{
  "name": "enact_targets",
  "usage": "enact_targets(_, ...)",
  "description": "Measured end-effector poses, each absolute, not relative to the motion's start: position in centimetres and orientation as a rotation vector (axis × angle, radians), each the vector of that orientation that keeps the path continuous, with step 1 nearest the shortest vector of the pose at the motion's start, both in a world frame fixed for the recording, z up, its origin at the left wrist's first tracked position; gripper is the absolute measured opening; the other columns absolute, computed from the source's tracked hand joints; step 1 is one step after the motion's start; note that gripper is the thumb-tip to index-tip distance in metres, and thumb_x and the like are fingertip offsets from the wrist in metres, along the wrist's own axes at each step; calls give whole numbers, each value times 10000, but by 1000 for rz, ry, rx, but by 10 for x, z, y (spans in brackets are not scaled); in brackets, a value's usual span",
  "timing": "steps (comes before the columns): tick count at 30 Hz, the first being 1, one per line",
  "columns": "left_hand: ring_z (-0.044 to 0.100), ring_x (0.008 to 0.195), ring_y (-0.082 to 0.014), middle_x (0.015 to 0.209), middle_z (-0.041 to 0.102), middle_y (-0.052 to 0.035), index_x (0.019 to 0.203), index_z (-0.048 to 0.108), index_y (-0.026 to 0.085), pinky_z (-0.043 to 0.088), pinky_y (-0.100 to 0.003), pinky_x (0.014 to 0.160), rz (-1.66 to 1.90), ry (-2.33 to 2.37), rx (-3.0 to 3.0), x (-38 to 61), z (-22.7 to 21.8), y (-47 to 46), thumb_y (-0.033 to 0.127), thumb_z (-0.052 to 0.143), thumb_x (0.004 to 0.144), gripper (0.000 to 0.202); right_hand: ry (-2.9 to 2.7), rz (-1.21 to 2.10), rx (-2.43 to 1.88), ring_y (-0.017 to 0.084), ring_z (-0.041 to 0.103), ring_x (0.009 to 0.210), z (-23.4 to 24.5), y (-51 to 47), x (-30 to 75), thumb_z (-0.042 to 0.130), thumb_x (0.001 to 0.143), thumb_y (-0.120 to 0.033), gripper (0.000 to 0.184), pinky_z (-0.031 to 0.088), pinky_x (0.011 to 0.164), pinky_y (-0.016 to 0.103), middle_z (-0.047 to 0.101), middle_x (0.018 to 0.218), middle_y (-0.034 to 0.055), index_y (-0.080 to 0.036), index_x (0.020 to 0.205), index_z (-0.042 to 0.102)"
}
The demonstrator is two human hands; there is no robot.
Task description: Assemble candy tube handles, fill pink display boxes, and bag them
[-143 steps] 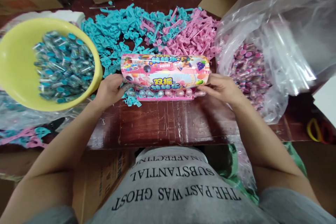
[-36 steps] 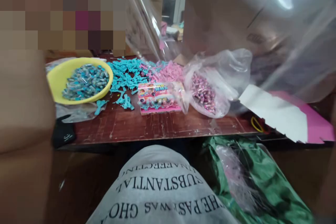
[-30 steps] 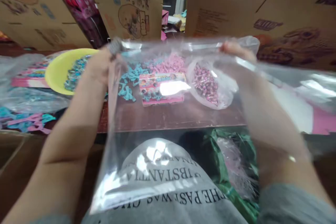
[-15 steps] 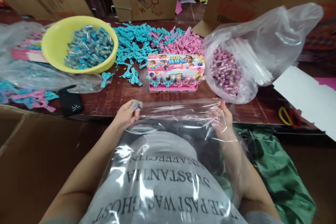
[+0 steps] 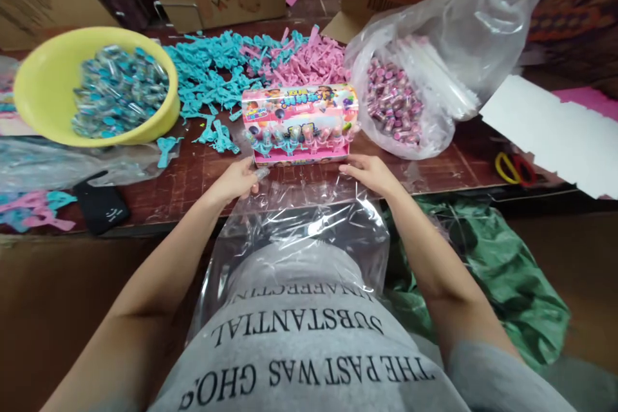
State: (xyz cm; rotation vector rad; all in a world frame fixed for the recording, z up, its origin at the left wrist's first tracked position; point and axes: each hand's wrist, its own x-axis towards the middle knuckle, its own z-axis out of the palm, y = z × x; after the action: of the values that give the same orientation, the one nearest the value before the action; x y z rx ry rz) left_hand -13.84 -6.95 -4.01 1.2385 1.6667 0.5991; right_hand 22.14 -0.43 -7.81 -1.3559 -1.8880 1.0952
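A pink display box (image 5: 302, 106) with a rounded, printed top stands on the table, small blue and pink figures lined along its front. My left hand (image 5: 236, 179) is at its lower left corner, fingers loosely bent, a silvery wrap on one digit. At the lower right corner is my right hand (image 5: 371, 174), thumb and fingers apart, fingertips at the box's bottom edge. Whether either hand presses on the box I cannot tell. A large clear plastic bag (image 5: 309, 228) lies between my forearms, from the table edge down over my lap.
A yellow basin (image 5: 48, 100) holds clear capsules with blue ends. Blue clips (image 5: 203, 77) and pink clips (image 5: 311, 64) lie heaped behind the box. Right of it is a plastic bag (image 5: 434, 135) of pink capsules. Scissors (image 5: 515, 168), white card (image 5: 555, 135) and a black phone-like item (image 5: 102, 206) lie near the edge.
Both hands have let go of the clear bag's stretched mouth and moved forward to the box's lower corners. The bag has sagged onto the table edge and lap. The view has shifted right.
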Motion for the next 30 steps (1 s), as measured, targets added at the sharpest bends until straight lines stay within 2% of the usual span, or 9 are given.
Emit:
enact_targets(3, 418, 288, -97, 501, 593, 69, 1231, 637, 190, 256, -173, 309, 482, 1621, 1241, -153, -39, -116, 359, 678, 911, 365, -1958, 1085, -1392, 314, 782, 974, -85, -62, 241, 758, 888, -571, 470, 612, 929, 459, 839, 1145, 41, -267, 1241, 825)
enact_targets(8, 433, 315, -76, 532, 596, 53, 894, 667, 197, 322, -167, 328, 389, 1546, 1222, -168, -36, -176, 435, 683, 827, 248, -1878, 1253, -1421, 295, 792, 952, -90, -138, 261, 743, 894, -642, 611, 648, 835, 419, 831, 1190, 50, -262, 1373, 763)
enact_targets(11, 456, 342, -68, 564, 607, 42, 759, 637, 194, 358, -167, 350, 359, 1492, 1230, -171, -35, -187, 443, 697, 811, 262, -1792, 1315, -1398, 253, 783, 913, -92, -150, 263, 736, 902, -639, 589, 638, 789, 361, 832, 1167, 51, -248, 1340, 780)
enact_targets(15, 525, 400, -74, 774, 750, -8, 849, 719, 193, 454, -199, 422, 337, 1417, 1262, -181, -43, -187, 417, 752, 775, 238, -1823, 1346, -1397, 164, 670, 582, -93, -146, 275, 645, 967, -634, 570, 533, 576, 282, 781, 749, 0, -222, 1343, 766)
enact_targets(17, 637, 495, -124, 872, 794, -46, 912, 745, 200, 538, -237, 521, 325, 1396, 1334, -189, -50, -187, 439, 755, 796, 266, -1964, 1260, -1383, 160, 657, 542, -92, -142, 285, 600, 1007, -590, 513, 520, 586, 282, 747, 667, -14, -233, 1343, 753)
enact_targets(20, 773, 777, -243, 918, 813, -74, 898, 721, 236, 621, -312, 732, 285, 1492, 1599, -197, -62, -190, 402, 719, 825, 181, -2338, 866, -1347, 193, 761, 724, -89, -138, 298, 632, 1012, -488, 305, 535, 675, 290, 840, 910, 20, -304, 1208, 776)
enact_targets(24, 768, 1001, -298, 1043, 806, -95, 946, 715, 270, 619, -398, 951, 176, 1607, 2010, -197, -77, -195, 284, 572, 874, 160, -2723, 399, -1201, 234, 778, 1068, -83, -132, 296, 587, 1048, -343, 188, 534, 731, 291, 827, 1208, 52, -277, 995, 754)
enact_targets(26, 746, 1136, -304, 1251, 777, -115, 1018, 739, 262, 596, -431, 1053, 184, 1567, 2105, -196, -84, -197, 263, 538, 880, 244, -2806, 293, -1133, 245, 749, 1166, -80, -127, 291, 555, 1065, -302, 218, 540, 789, 301, 815, 1235, 81, -247, 960, 737)
enact_targets(30, 690, 1309, -327, 1468, 694, -122, 1081, 766, 241, 539, -489, 1175, 180, 1539, 2133, -201, -89, -203, 281, 517, 908, 305, -2843, 170, -1151, 252, 764, 1044, -72, -119, 285, 536, 1080, -331, 248, 490, 712, 318, 829, 1102, 102, -227, 963, 728)
